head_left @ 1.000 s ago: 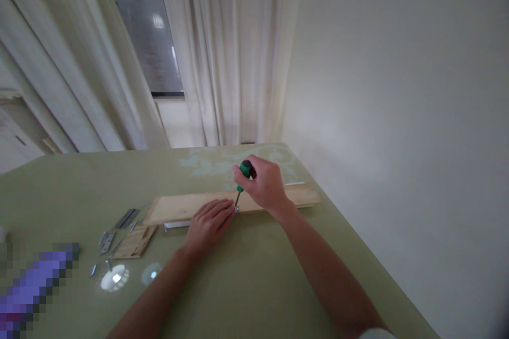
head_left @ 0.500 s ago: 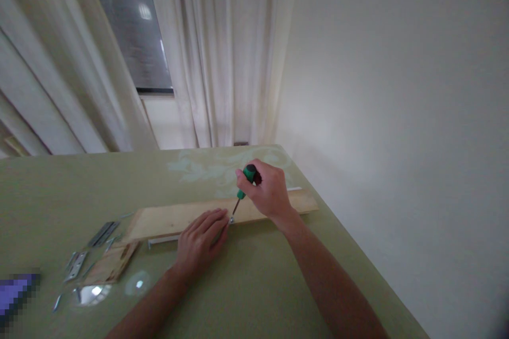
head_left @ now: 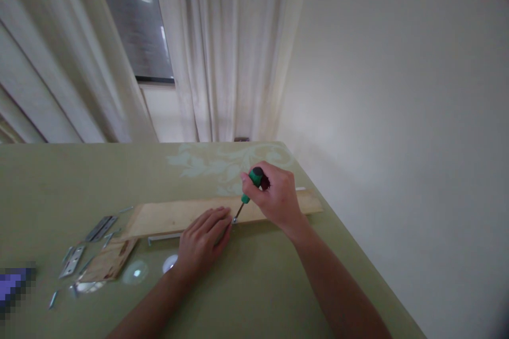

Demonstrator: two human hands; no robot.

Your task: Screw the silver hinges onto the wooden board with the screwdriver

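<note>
My right hand (head_left: 274, 190) is closed round the green and black handle of a screwdriver (head_left: 254, 177). The shaft slants down and left, and its tip meets a small shiny metal piece (head_left: 234, 220) at the front edge of a long pale wooden board (head_left: 167, 217). Whether that piece is a screw head or part of a fitting is too small to tell. Just left of the tip, my left hand (head_left: 204, 233) grips the board's front edge, fingers together on its top face. Its fingertips almost touch the metal piece; the thumb is partly hidden.
Left of the board lie a short wooden piece (head_left: 109, 262), a dark grey metal plate (head_left: 101, 228), a silver plate with holes (head_left: 72, 262) and several loose screws (head_left: 53, 299). A thin pale strip (head_left: 163, 238) shows under the board. A wall borders the green table (head_left: 254, 296) at right.
The view has shifted slightly. My right hand and the screwdriver appear a little further right, with the handle leaning more to the right. My left hand keeps its place on the board.
</note>
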